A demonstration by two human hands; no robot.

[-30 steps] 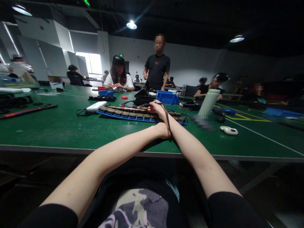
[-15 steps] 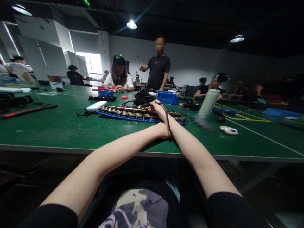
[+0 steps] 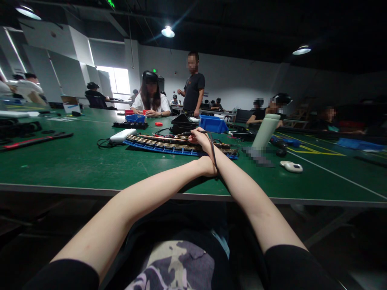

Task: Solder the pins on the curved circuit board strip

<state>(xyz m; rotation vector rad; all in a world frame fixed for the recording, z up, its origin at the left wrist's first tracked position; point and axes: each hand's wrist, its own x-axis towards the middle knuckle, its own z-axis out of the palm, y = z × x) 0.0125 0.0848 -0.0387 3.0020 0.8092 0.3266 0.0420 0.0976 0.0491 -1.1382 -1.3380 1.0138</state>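
Note:
A long blue tray-like strip (image 3: 169,150) with rows of brass-coloured wires or rods lies across the green table. Over its right half is my right hand (image 3: 198,137), its fingers pinched round a thin dark pen-shaped tool (image 3: 185,133) that points left. The tool's dark cable (image 3: 214,155) loops over my right wrist and down. My left hand (image 3: 208,165) lies under my right wrist, at the strip's near edge; its fingers are hidden behind the right wrist.
On the green table (image 3: 75,169) are a white box (image 3: 123,135), a blue bin (image 3: 213,123), a pale green bottle (image 3: 265,132) and a small cream case (image 3: 291,166). People sit across the table; one person (image 3: 193,90) stands behind.
The standing person in the background has moved left and farther back, with the raised arm lowered. My hands and the tool show no visible change.

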